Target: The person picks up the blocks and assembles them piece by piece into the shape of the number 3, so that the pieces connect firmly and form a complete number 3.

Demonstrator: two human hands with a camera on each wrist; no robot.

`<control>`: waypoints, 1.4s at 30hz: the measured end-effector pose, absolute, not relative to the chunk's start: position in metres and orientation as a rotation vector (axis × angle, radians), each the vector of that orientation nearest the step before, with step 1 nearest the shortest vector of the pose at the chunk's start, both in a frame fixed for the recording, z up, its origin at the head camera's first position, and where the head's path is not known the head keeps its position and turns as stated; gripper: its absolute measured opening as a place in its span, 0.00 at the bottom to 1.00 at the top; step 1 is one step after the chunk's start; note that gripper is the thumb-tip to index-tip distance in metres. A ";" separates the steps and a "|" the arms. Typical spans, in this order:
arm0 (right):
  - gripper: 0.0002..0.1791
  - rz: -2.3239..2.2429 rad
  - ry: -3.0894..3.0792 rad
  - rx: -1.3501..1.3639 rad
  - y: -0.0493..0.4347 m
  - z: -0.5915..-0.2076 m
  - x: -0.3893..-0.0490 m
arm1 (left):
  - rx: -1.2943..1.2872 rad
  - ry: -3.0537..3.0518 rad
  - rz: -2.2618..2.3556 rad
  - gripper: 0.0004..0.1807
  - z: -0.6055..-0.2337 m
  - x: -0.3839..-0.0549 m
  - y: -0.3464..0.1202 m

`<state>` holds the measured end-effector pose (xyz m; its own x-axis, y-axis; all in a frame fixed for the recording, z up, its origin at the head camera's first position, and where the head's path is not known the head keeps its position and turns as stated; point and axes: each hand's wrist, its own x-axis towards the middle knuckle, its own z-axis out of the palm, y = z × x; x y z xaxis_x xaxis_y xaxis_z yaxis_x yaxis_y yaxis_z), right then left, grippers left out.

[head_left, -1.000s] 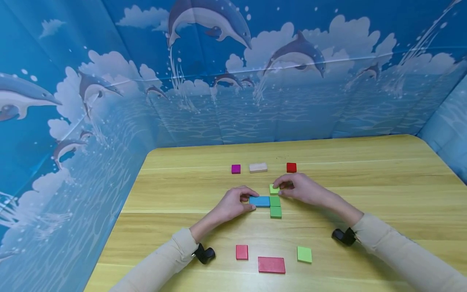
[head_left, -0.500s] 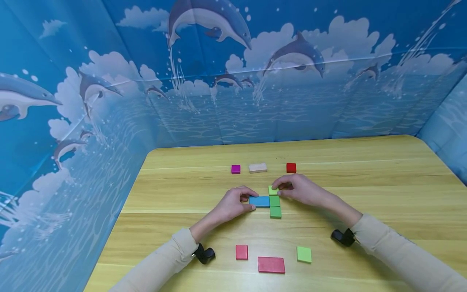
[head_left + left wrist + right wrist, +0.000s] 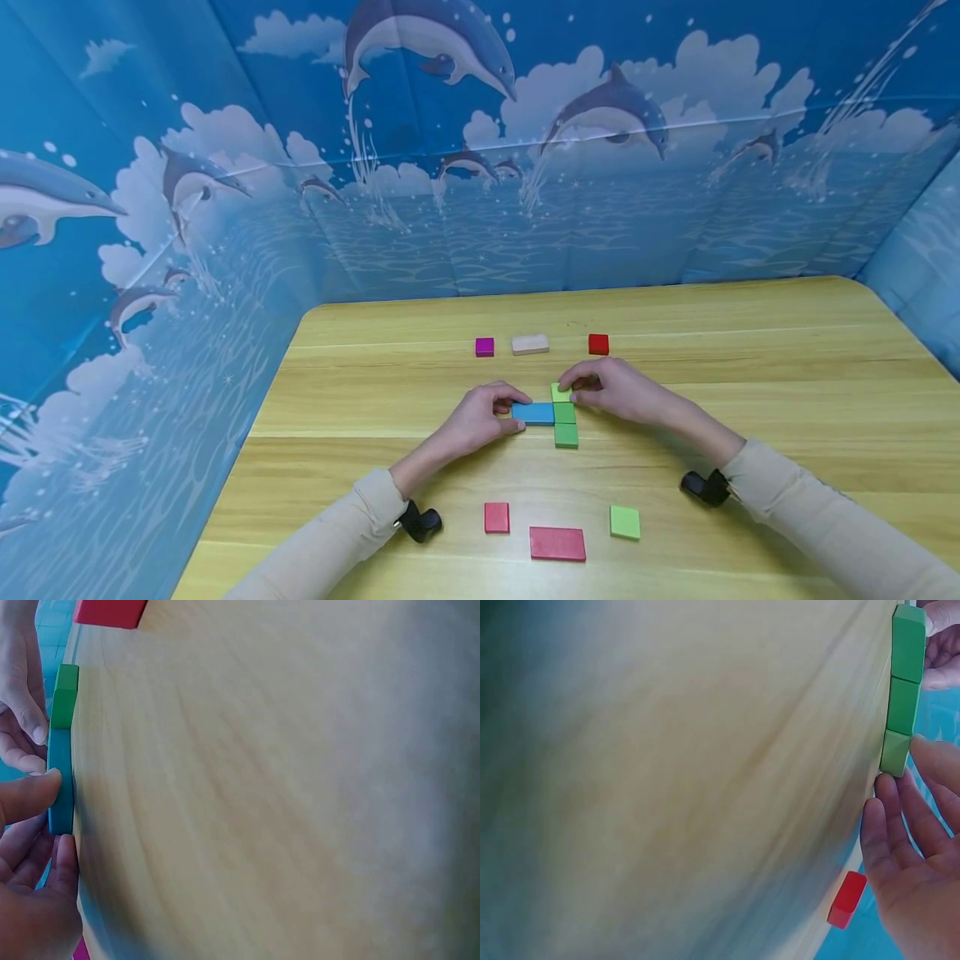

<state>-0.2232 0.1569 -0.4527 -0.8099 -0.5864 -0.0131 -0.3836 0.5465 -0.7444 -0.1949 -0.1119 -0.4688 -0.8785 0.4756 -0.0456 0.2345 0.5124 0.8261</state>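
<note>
My left hand (image 3: pixel 480 418) grips the left end of a flat blue rectangular block (image 3: pixel 534 414) between thumb and fingers. Against that block's right end stands a green square block (image 3: pixel 564 413), and a second green block (image 3: pixel 566 436) touches it on the near side. At the far side of this column, my right hand (image 3: pixel 618 389) pinches a light green square block (image 3: pixel 561 392). In the right wrist view the light green block (image 3: pixel 895 753) sits flush with the green ones, its outer end partly hidden by the thumb and fingers.
Toward the back lie a purple block (image 3: pixel 485 347), a pale block (image 3: pixel 530 344) and a red block (image 3: pixel 598 344). Nearer the front edge are a pink-red square (image 3: pixel 497 517), a pink-red rectangle (image 3: pixel 557 544) and another light green square (image 3: pixel 625 522) on the wooden table (image 3: pixel 360 375).
My right hand has slid the light green block slightly nearer and to the left, so a gap to the green block has closed. The left hand stays on the blue block.
</note>
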 end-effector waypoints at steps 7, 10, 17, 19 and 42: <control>0.11 -1.120 2.517 -0.839 0.158 -0.453 -0.223 | 0.608 2.488 1.307 0.14 -0.469 -0.195 -0.112; 0.11 -1.117 2.517 -0.828 0.158 -0.453 -0.222 | 0.613 2.492 1.304 0.14 -0.469 -0.195 -0.112; 0.19 -1.035 2.536 -0.777 0.156 -0.452 -0.221 | 0.606 2.501 1.286 0.15 -0.467 -0.194 -0.111; 0.22 -1.014 2.547 -0.775 0.155 -0.452 -0.220 | 0.606 2.505 1.281 0.14 -0.466 -0.194 -0.111; 0.25 -0.954 2.555 -0.833 0.153 -0.449 -0.215 | 0.602 2.494 1.293 0.15 -0.467 -0.194 -0.112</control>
